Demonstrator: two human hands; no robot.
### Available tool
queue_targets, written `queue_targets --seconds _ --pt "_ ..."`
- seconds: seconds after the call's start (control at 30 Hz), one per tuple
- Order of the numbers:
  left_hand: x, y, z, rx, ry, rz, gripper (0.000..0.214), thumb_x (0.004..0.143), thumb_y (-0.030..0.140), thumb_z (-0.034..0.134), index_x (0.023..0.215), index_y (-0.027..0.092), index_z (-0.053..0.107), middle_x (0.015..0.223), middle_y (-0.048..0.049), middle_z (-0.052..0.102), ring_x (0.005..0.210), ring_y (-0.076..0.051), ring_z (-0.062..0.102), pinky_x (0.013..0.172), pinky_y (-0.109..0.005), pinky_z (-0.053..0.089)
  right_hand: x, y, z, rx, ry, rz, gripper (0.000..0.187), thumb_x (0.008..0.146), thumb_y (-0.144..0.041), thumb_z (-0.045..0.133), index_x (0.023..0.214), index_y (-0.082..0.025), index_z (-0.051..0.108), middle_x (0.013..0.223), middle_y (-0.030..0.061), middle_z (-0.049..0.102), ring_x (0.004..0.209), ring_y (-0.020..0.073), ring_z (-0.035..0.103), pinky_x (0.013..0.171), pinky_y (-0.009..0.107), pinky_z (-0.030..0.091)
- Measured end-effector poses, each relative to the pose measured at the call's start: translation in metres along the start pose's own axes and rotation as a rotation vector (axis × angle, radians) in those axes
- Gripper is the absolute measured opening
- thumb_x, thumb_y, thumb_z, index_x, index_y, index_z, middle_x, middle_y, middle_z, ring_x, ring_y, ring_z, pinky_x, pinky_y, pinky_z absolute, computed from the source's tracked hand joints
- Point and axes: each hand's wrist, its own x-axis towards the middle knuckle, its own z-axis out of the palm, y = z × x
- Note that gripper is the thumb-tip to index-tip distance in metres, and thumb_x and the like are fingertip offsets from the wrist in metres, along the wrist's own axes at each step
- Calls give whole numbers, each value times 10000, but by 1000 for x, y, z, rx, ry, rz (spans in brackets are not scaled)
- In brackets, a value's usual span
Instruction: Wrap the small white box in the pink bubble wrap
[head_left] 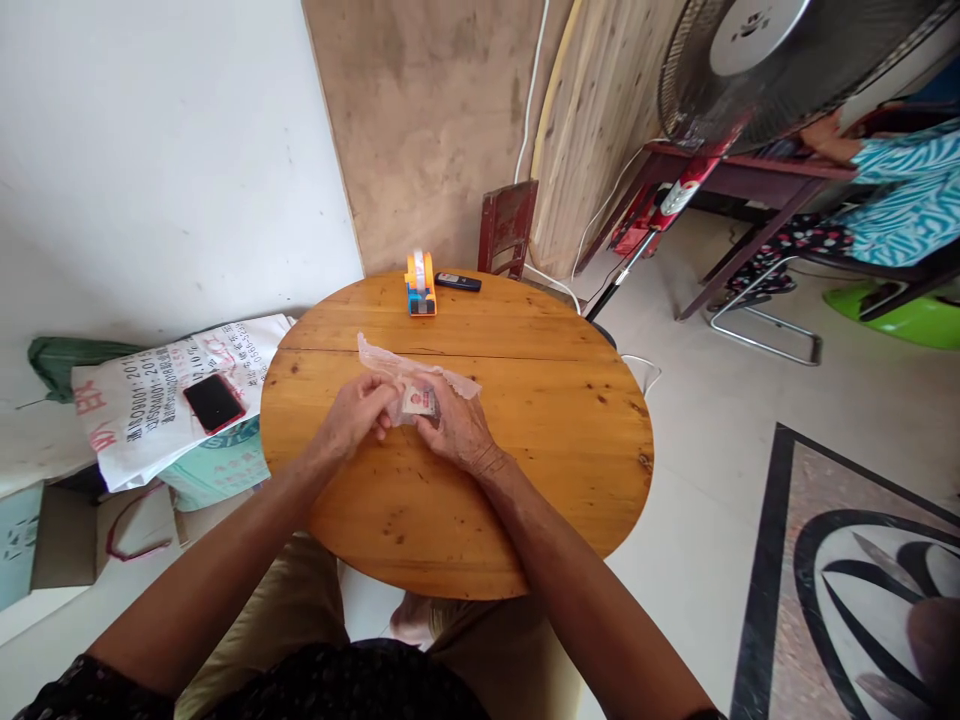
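Over the middle of the round wooden table (517,440), both my hands are on a small pale packet with red print (418,400). A sheet of thin, translucent pinkish wrap (381,358) lies around it and spreads out past my fingers on the far side. My left hand (364,408) pinches the wrap at the packet's left edge. From the right, my right hand (459,425) grips packet and wrap, thumb at the near edge. Part of the packet is hidden by my fingers and the wrap.
An orange and blue tape dispenser (421,285) stands at the table's far edge beside a dark remote-like object (458,283). To the left, a phone (214,403) lies on a printed white sack (150,400). A standing fan (679,195) and a seated person (907,190) are at right.
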Motion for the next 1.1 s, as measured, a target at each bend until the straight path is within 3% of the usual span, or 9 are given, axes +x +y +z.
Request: queue_targets --seconds 0.13,0.37,0.57,0.83,0.97,1.1 --pt "9 -5 -15 -38 0 -84 384 710 524 658 730 158 547 571 20 547 413 -94 498 332 -195 386 -1 -1 -2 -45 -9 11 560 777 -219 565 1332 -168 506 1309 140 630 1169 302 579 1004 445 397" --pt "22 -3 -21 -38 -35 -222 310 749 442 650 749 139 585 590 -18 637 391 -92 531 331 -187 410 -1 -5 -7 -202 -104 -61 561 808 -210 540 1369 -225 530 1419 92 565 1201 307 538 972 442 345" --pt "24 -8 -22 -39 -58 -157 242 707 337 707 656 155 556 518 15 607 392 -75 524 331 -148 379 8 -21 -20 -417 -272 -110 582 817 -175 494 1394 -254 496 1405 115 529 1141 291 521 859 415 374" --pt "20 -8 -17 -137 -38 -133 149 718 242 669 686 158 550 551 31 579 416 -63 505 345 -146 378 34 -44 -26 -597 -413 -161 311 802 -191 584 1095 -171 687 1127 171 607 1090 314 487 915 448 349" --pt "16 -2 -12 -179 -54 -130 157 715 251 679 691 158 555 572 22 590 447 -70 514 367 -156 420 38 -47 -27 -630 -438 -156 274 814 -191 578 1056 -163 704 1061 184 615 1052 330 490 885 478 344" --pt "13 3 -14 -194 -84 -146 259 754 369 687 693 157 550 541 9 593 433 -89 527 375 -186 459 36 -42 -27 -621 -430 -179 291 831 -208 574 1088 -195 710 1061 175 614 1036 327 493 893 489 330"
